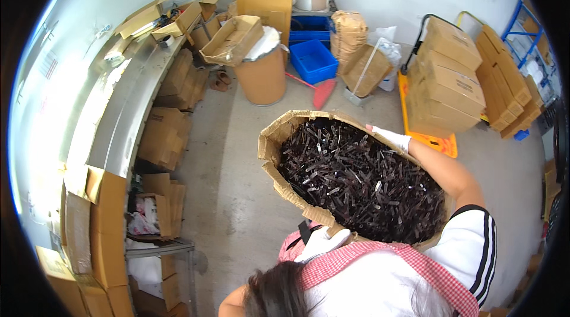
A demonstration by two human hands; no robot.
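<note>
Against my body I carry a cardboard box (268,149) with worn, ragged edges. It is heaped with small dark, narrow plastic-looking pieces (362,183), some of them shiny. My left hand (320,244), in a white glove, is closed on the rim on the near left side, partly hidden by the box edge. Around the far right side reaches my right arm, and my right hand (389,137), in a white glove with bare fingertips, grips the rim there. The fingers' undersides are out of sight.
Ahead stand a round brown drum (261,79) with a cardboard tray (234,41) on top, a blue bin (313,62) and a red dustpan (323,92). Stacked cartons (445,85) sit on a yellow cart (405,97) at right. A metal bench (127,112) runs along the left.
</note>
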